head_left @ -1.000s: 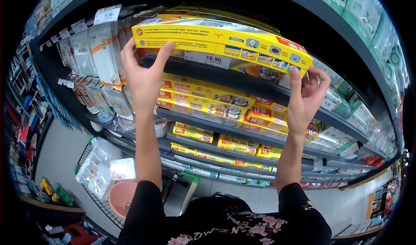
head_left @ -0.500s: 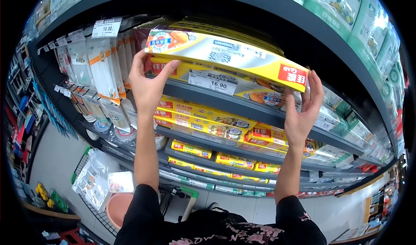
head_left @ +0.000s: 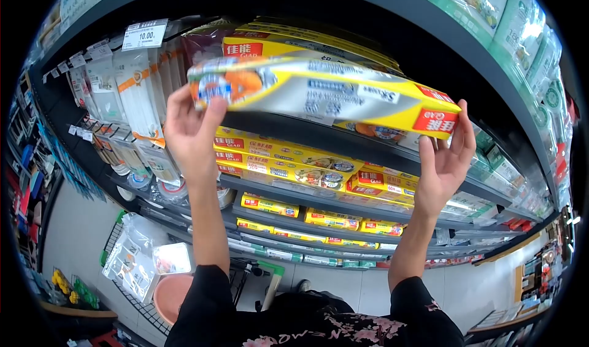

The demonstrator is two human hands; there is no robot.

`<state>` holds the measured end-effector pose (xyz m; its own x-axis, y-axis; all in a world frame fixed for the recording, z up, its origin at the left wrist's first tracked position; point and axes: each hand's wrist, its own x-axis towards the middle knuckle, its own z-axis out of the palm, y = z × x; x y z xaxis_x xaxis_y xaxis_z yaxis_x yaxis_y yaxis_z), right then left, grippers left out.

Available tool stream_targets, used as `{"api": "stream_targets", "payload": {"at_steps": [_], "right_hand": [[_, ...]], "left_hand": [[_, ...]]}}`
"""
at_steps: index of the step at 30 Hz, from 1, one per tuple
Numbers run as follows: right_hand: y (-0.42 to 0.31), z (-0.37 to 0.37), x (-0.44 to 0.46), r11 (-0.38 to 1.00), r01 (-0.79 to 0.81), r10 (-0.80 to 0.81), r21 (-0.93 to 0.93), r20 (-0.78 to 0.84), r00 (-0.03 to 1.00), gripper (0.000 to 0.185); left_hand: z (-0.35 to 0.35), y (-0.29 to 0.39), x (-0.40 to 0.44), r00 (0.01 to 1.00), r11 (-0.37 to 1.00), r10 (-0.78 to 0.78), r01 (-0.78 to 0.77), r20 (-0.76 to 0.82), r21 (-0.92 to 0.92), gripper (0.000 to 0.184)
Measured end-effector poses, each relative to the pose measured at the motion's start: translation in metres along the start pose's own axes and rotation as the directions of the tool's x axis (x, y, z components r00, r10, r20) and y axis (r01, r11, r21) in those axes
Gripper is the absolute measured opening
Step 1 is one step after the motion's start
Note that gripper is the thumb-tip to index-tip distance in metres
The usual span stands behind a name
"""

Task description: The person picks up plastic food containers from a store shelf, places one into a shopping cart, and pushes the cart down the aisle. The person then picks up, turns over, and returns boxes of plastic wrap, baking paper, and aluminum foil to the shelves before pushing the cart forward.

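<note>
A long silver and yellow box [head_left: 319, 95] spans the space between my two hands, in front of the upper shelf. My left hand [head_left: 195, 123] grips its left end, thumb on the near face. The right end rests in my right hand [head_left: 448, 151], between thumb and fingers. The box is slightly tilted, its right end lower, and its left part is blurred. Behind it, similar yellow boxes [head_left: 244, 48] stand on the shelf, partly hidden by the held one.
Lower shelves hold yellow boxes [head_left: 282, 157] and rolls. Packets hang at left under a price tag [head_left: 145, 35]. Green packages [head_left: 472, 3] line the top shelf. At lower left, a cart [head_left: 144, 313] holds a pink bowl [head_left: 173, 295] and a plastic bag [head_left: 130, 261].
The box turned in my hands from its yellow side to its silver face. Over the last half second it came lower and away from the shelf boxes, showing more of them.
</note>
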<state>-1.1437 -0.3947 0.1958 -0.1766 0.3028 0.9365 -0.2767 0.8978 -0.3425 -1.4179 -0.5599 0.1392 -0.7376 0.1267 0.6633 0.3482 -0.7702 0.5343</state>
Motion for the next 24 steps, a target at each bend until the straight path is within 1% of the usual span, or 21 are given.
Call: {"api": "stream_targets", "payload": {"at_steps": [1, 2, 4, 5, 6, 7, 8, 9, 10, 12, 14, 15, 16, 18, 19, 20, 22, 23, 24], "right_hand": [[-0.004, -0.006, -0.005, 0.999, -0.003, 0.003, 0.044, 0.001, 1.0, 0.057], [-0.006, -0.008, -0.005, 0.999, 0.001, -0.001, 0.042, -0.001, 1.0, 0.057], [-0.013, -0.013, -0.007, 0.995, 0.035, -0.022, 0.098, -0.135, 0.991, 0.062], [-0.019, -0.014, -0.005, 0.998, 0.058, -0.054, 0.02, -0.163, 0.985, 0.07], [-0.025, -0.012, -0.002, 0.998, 0.056, -0.05, 0.03, -0.165, 0.985, 0.07], [-0.033, -0.007, 0.001, 0.981, 0.046, -0.011, 0.19, -0.18, 0.984, 0.072], [-0.041, -0.002, 0.0, 0.938, 0.038, 0.03, 0.344, -0.19, 0.981, 0.075], [-0.047, -0.001, -0.002, 0.929, -0.015, 0.072, 0.369, -0.14, 0.987, 0.08], [-0.054, 0.006, -0.007, 0.913, -0.055, 0.101, 0.403, -0.093, 0.991, 0.079], [-0.061, 0.013, -0.033, 0.892, -0.248, 0.203, 0.377, 0.156, 0.967, 0.08], [-0.073, 0.032, -0.058, 0.825, -0.381, 0.198, 0.417, 0.419, 0.886, 0.08], [-0.074, 0.034, -0.072, 0.882, -0.376, 0.176, 0.284, 0.54, 0.823, 0.08], [-0.074, 0.034, -0.085, 0.927, -0.342, 0.166, 0.152, 0.652, 0.74, 0.08], [-0.08, 0.029, -0.101, 0.953, -0.284, 0.134, 0.108, 0.691, 0.711, 0.077], [-0.083, 0.025, -0.105, 0.955, -0.286, 0.167, 0.074, 0.663, 0.73, 0.07], [-0.083, 0.021, -0.106, 0.954, -0.291, 0.169, 0.075, 0.665, 0.727, 0.07], [-0.076, 0.008, -0.102, 0.971, -0.239, 0.158, 0.035, 0.657, 0.737, 0.064], [-0.076, 0.001, -0.098, 0.969, -0.248, 0.189, 0.008, 0.623, 0.759, 0.062], [-0.068, -0.004, -0.097, 0.972, -0.234, 0.171, 0.033, 0.582, 0.795, 0.065]], "left_hand": [[-0.003, 0.006, -0.014, 1.0, 0.999, -0.008, 0.008, -0.02, -0.035, 0.055], [-0.003, 0.013, -0.025, 1.0, 0.999, -0.006, 0.005, -0.018, -0.039, 0.055], [-0.001, 0.035, -0.051, 0.999, 0.998, -0.034, 0.035, 0.024, -0.06, 0.067], [0.0, 0.053, -0.064, 0.985, 0.989, -0.132, 0.138, 0.112, -0.05, 0.071], [0.001, 0.068, -0.075, 0.954, 0.972, -0.224, 0.234, 0.197, -0.029, 0.074], [-0.02, 0.065, -0.076, 0.877, 0.966, -0.114, -0.012, 0.467, 0.258, 0.074], [-0.022, 0.066, -0.1, 0.809, 0.962, -0.259, 0.166, 0.527, 0.218, 0.073], [-0.025, 0.068, -0.114, 0.721, 0.925, -0.341, 0.142, 0.603, 0.353, 0.075], [-0.018, 0.065, -0.133, 0.712, 0.899, -0.419, 0.239, 0.564, 0.367, 0.076], [0.004, 0.066, -0.16, 0.669, 0.804, -0.592, 0.526, 0.449, 0.277, 0.073], [0.015, 0.061, -0.174, 0.701, 0.831, -0.556, 0.45, 0.447, 0.328, 0.069], [0.018, 0.064, -0.179, 0.736, 0.841, -0.535, 0.42, 0.415, 0.34, 0.061], [0.016, 0.066, -0.181, 0.741, 0.841, -0.535, 0.418, 0.407, 0.344, 0.061], [0.008, 0.069, -0.186, 0.782, 0.844, -0.502, 0.35, 0.369, 0.407, 0.055], [0.006, 0.073, -0.184, 0.783, 0.816, -0.484, 0.244, 0.39, 0.524, 0.051], [0.009, 0.083, -0.183, 0.75, 0.74, -0.541, 0.21, 0.381, 0.638, 0.048], [0.012, 0.093, -0.174, 0.765, 0.795, -0.485, 0.183, 0.424, 0.578, 0.052], [0.009, 0.097, -0.172, 0.814, 0.859, -0.427, 0.229, 0.393, 0.457, 0.057], [0.003, 0.101, -0.169, 0.859, 0.906, -0.378, 0.266, 0.346, 0.329, 0.061]]}}
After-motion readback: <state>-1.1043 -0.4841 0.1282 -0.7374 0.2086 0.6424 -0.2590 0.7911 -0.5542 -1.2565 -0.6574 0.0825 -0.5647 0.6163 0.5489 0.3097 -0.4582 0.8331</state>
